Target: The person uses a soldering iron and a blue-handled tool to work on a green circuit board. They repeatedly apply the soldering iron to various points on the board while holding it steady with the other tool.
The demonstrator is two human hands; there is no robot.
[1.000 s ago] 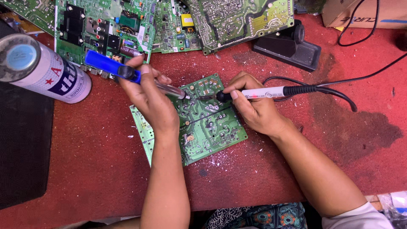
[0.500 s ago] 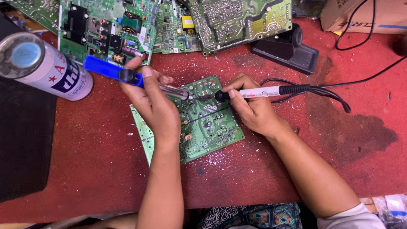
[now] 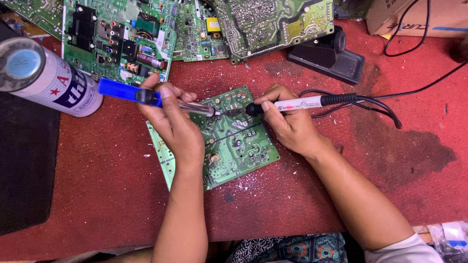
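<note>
Green rectangular circuit board (image 3: pixel 229 141) sits between our hands; left fingers (image 3: pixel 165 97) grip the blue-handled desoldering pump (image 3: pixel 146 96), right fingers (image 3: pixel 273 104) grip the white soldering iron (image 3: pixel 297 103), both lying crosswise, tips seemingly meeting mid-board.

Green circuit board (image 3: pixel 229 141), red mat (image 3: pixel 112 185)

an electronics repair workshop: worn red bench mat (image 3: pixel 97 195), heaped circuit boards (image 3: pixel 195 24), soldering iron (image 3: pixel 302 103) over a green board (image 3: pixel 234 146), spray can (image 3: pixel 44 78) alongside.
</note>
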